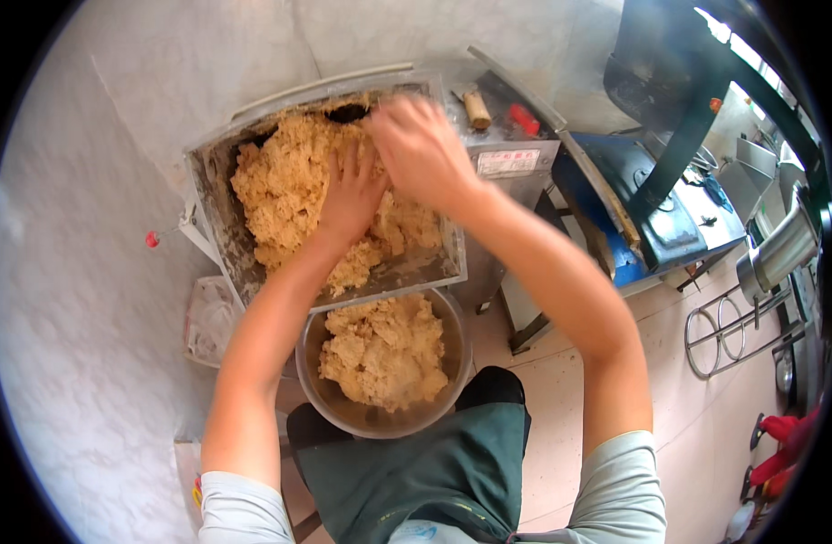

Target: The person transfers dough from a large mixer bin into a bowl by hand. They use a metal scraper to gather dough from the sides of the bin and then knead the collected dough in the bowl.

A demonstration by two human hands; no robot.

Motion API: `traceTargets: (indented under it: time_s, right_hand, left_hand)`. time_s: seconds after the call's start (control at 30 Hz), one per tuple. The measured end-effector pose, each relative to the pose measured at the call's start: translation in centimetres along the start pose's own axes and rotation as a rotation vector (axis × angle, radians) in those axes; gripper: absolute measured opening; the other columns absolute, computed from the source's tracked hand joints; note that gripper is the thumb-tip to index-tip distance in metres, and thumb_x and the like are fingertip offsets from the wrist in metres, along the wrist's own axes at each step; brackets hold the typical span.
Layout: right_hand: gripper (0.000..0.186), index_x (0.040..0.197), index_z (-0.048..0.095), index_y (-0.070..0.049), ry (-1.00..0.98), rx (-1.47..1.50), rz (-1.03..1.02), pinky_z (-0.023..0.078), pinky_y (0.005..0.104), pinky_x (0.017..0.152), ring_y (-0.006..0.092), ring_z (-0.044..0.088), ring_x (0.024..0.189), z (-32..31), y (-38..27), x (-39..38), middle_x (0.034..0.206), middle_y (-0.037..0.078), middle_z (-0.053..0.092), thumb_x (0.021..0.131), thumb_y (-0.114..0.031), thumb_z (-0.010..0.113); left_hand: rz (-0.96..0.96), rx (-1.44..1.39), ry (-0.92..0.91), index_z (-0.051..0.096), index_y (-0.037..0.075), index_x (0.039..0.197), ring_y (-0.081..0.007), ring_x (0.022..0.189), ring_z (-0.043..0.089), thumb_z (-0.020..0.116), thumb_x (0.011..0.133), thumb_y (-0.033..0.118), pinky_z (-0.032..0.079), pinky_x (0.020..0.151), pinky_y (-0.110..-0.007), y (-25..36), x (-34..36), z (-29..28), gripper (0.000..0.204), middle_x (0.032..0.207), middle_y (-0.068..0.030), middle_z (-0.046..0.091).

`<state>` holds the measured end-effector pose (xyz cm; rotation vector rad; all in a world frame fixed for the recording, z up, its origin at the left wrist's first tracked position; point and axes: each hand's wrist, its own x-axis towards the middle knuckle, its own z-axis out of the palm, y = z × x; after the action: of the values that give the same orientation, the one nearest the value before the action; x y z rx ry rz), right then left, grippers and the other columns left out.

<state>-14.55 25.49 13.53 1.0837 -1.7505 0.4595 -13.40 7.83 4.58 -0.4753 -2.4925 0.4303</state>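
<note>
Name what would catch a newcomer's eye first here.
Probably the large tan, dough-like mass in the metal trough, with the left hand spread on it and the right hand blurred alongside. Next, the smaller tan heap in the round metal bowl, just nearer the person.

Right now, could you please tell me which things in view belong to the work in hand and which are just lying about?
In use:
dough, under the left hand
metal trough holding it
round metal bowl with more dough

Seemingly just lying about:
tan cylinder beside the trough
small red object near it
metal pot at far right
</note>
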Motion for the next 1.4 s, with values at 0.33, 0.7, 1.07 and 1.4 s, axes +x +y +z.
traceTargets:
  time_s: [0.33, 0.7, 1.07, 1.4]
  right_hand:
    - [0.046, 0.128, 0.061, -0.01, -0.206, -0.507, -0.027, 0.038, 0.0524, 0.115, 0.0326, 0.054, 0.13, 5.2, 6.5, 6.4, 0.13, 0.013, 0.062, 0.101, -0.047, 0.058]
    - [0.043, 0.117, 0.064, -0.007, -0.416, -0.34, 0.076, 0.045, 0.0464, 0.103, 0.0339, 0.061, 0.116, 6.7, 8.5, 9.0, 0.115, 0.013, 0.067, 0.099, -0.046, 0.06]
    - [0.048, 0.113, 0.062, -0.009, -0.31, -0.424, 0.017, 0.05, 0.0461, 0.094, 0.0314, 0.067, 0.102, 7.6, 9.7, 7.9, 0.105, 0.009, 0.07, 0.104, -0.054, 0.051]
    - [0.043, 0.116, 0.062, -0.008, -0.283, -0.369, 0.032, 0.049, 0.0466, 0.098, 0.0302, 0.067, 0.106, 7.8, 9.2, 7.6, 0.108, 0.009, 0.07, 0.105, -0.049, 0.054]
  left_hand:
    - [0.079, -0.263, 0.006, 0.062, 0.025, 0.14, -0.0423, 0.146, 0.037, 0.083, 0.069, 0.003, 0.027, 0.124, -0.059, -2.9, 1.0, -0.9, 0.077, 0.154, -0.0112, 0.043]
    - [0.064, -0.661, -0.041, 0.064, 0.021, 0.132, -0.0374, 0.142, 0.045, 0.069, 0.064, -0.015, 0.039, 0.12, -0.048, -7.4, 0.7, -0.7, 0.076, 0.151, -0.0106, 0.05]
    - [-0.094, -1.089, 0.062, 0.06, 0.013, 0.131, -0.0336, 0.145, 0.046, 0.072, 0.069, -0.017, 0.041, 0.119, -0.038, -10.0, -4.2, -0.1, 0.07, 0.153, -0.0119, 0.051]
    - [0.254, -0.626, 0.156, 0.059, 0.013, 0.128, -0.036, 0.141, 0.049, 0.083, 0.074, 0.001, 0.044, 0.115, -0.05, -7.4, -10.7, -4.6, 0.06, 0.141, -0.0104, 0.055]
